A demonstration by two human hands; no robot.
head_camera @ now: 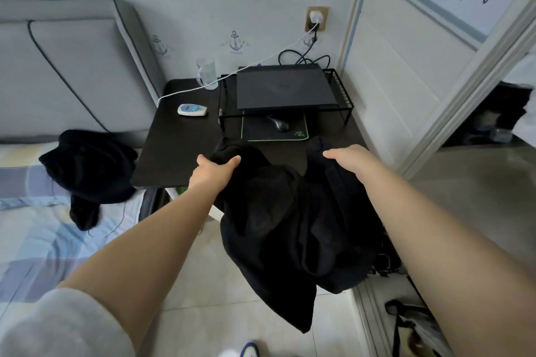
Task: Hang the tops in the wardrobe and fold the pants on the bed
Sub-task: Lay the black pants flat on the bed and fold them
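Now, hem risk: the black garment (290,229) hangs slack below both hands toward the floor tiles (237,313); its low corner could drag or get stepped on, I judge.
Slip risk: each grip takes only an upper edge, so a shake could pull the cloth free.
Left hand (213,172): arm stretched forward, thumb and fingers curled round the garment's left upper edge.
Right hand (349,158): arm extended level with the left, fingers closed over the right upper edge, knuckles up.
Snag risk: the desk (174,148) sits just beyond the hands; a swing could brush the mouse (279,124).
Beyond left hand: another dark garment (87,171) lies heaped on the bed (37,240).
Beyond right hand: wardrobe door (406,66).
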